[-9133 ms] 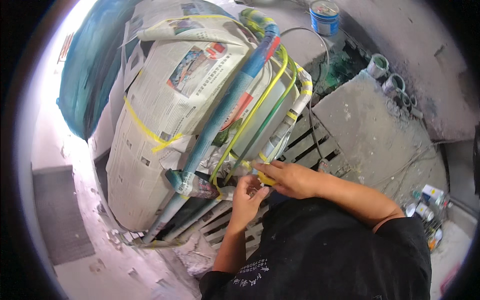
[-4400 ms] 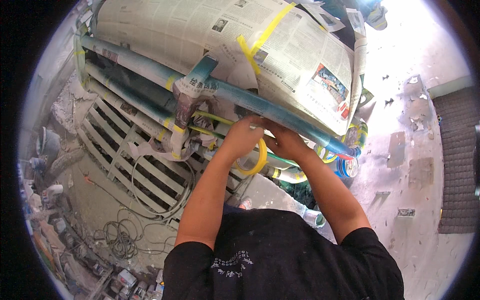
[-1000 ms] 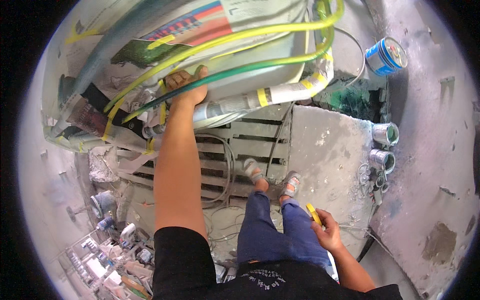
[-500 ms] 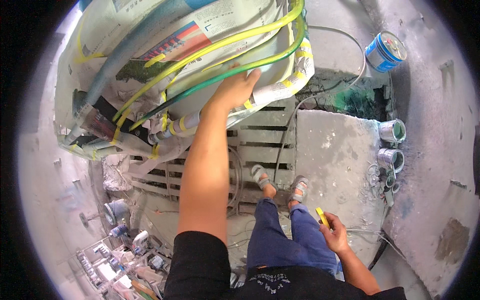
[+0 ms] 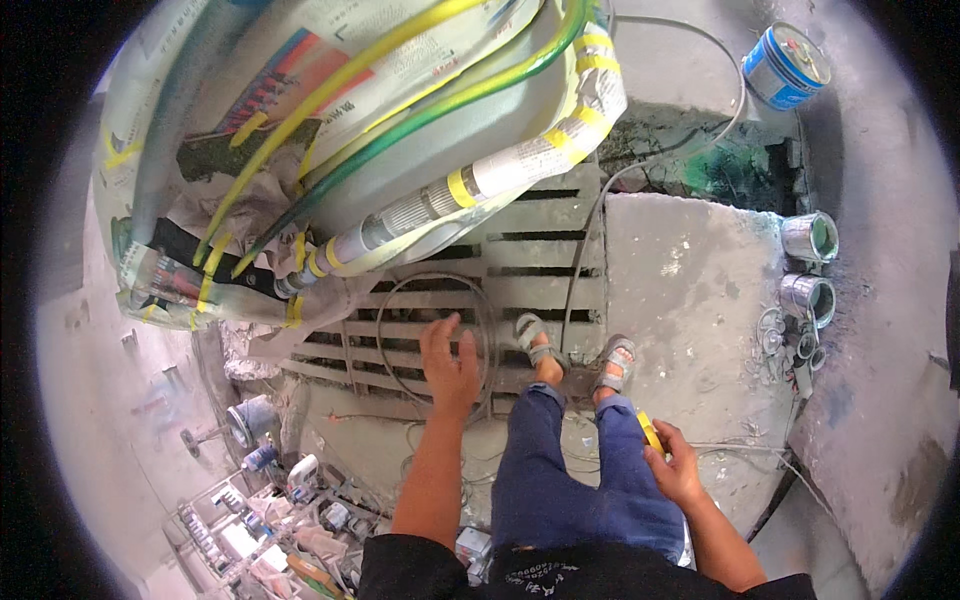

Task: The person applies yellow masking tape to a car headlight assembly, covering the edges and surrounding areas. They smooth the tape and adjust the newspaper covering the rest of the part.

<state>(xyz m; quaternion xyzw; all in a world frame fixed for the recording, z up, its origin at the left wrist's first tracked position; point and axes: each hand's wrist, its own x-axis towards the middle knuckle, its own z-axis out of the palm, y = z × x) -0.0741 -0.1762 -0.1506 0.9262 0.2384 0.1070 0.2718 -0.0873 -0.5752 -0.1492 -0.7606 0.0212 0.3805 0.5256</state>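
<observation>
My left hand point(image 5: 450, 365) hangs in the air over the slatted floor, its fingers apart and holding nothing. At my right thigh, my right hand point(image 5: 675, 465) grips a small yellow object, seen edge-on, that looks like a roll of tape point(image 5: 650, 432). Up at the left stands a large pale workpiece point(image 5: 480, 125), partly covered with newspaper point(image 5: 400, 65) and yellow tape strips point(image 5: 460, 188). A yellow curved tube point(image 5: 330, 85) and a green curved tube point(image 5: 400, 150) run across it. Neither hand touches the workpiece.
A wooden pallet point(image 5: 545, 238) lies below the workpiece, with a looped grey hose point(image 5: 382, 340) on it. A blue paint bucket point(image 5: 787, 68) and two open paint tins point(image 5: 810, 238) stand along the right. Cluttered tools and supplies point(image 5: 240, 540) fill the lower left.
My left hand has come away from the workpiece's lower rim and down toward my body. The right hand keeps its grip on the yellow object. The view has shifted slightly.
</observation>
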